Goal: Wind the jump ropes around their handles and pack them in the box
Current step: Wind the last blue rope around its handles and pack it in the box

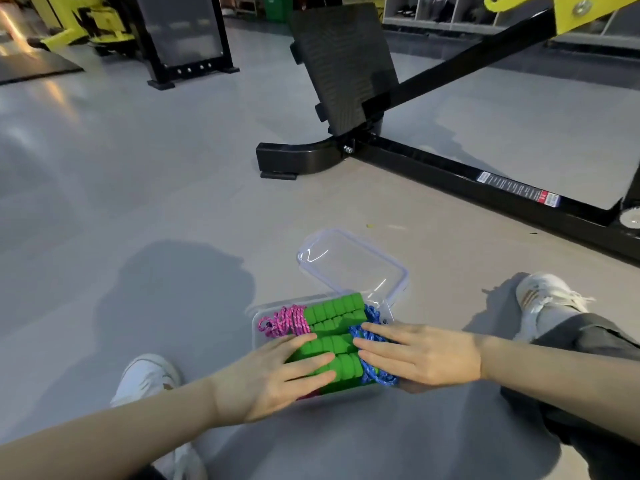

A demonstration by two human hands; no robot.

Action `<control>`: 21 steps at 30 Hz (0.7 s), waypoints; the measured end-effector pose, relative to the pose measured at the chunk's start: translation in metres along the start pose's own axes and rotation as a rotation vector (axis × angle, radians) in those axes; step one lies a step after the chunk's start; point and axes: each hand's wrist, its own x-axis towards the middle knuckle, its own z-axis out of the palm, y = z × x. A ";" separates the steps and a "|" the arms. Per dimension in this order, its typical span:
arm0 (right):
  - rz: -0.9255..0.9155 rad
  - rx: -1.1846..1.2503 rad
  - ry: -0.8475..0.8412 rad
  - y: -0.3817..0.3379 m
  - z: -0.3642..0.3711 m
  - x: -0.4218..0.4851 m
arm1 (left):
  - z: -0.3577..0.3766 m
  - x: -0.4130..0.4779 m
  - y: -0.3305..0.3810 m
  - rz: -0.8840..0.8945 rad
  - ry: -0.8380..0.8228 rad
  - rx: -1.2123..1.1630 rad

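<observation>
A grey gym floor [138, 188] runs back to black-and-yellow machine frames, and a black bench [346, 64] on a long steel base stands beyond the work. From the left, a white shoe [149, 379] sits by the left forearm. The left hand [277, 372] lies flat, fingers spread, pressing down on the green handles [332, 317] in the clear box [256, 323], which rests on the floor between the person's legs. A pink rope [287, 320] is coiled at the handles' left end, partly over the box rim. The handles lie side by side across the box. At their right end a blue rope [367, 334] bunches under the right hand [426, 355], also flat and open, holding nothing. The clear lid [353, 265] lies just behind the box, touching its far corner. At the right are a dark trouser leg [581, 344] and a second white shoe [547, 296].
</observation>
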 end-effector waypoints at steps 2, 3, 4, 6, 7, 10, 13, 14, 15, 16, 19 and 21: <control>-0.005 0.022 0.029 0.001 0.013 0.003 | 0.011 -0.007 -0.003 0.004 -0.032 0.024; -0.011 0.031 0.036 0.001 0.018 0.005 | 0.016 -0.011 -0.004 0.001 -0.046 0.026; -0.018 0.041 0.039 0.002 0.022 0.006 | 0.021 -0.014 -0.005 -0.004 -0.056 0.017; -0.038 0.059 0.037 0.004 0.026 0.007 | 0.025 -0.018 -0.007 -0.009 -0.060 -0.016; -0.045 0.065 0.039 0.006 0.027 0.007 | 0.026 -0.018 -0.009 -0.009 -0.049 -0.025; -0.060 0.078 0.046 0.007 0.027 0.009 | 0.026 -0.019 -0.010 -0.002 -0.010 -0.037; -0.065 0.102 0.067 0.005 0.029 0.011 | 0.031 -0.024 -0.005 -0.023 -0.011 -0.033; -0.066 0.111 0.065 0.004 0.030 0.012 | 0.033 -0.026 -0.003 -0.034 -0.014 -0.037; -0.070 0.110 0.057 0.003 0.031 0.012 | 0.034 -0.027 -0.003 -0.041 -0.014 -0.043; -0.075 0.102 0.049 0.003 0.032 0.011 | 0.035 -0.028 -0.004 -0.040 -0.013 -0.051; -0.090 0.060 0.030 0.004 0.035 0.009 | 0.036 -0.029 -0.005 -0.038 -0.030 -0.063; -0.087 0.059 0.026 0.002 0.037 0.009 | 0.034 -0.028 -0.002 -0.054 -0.054 -0.068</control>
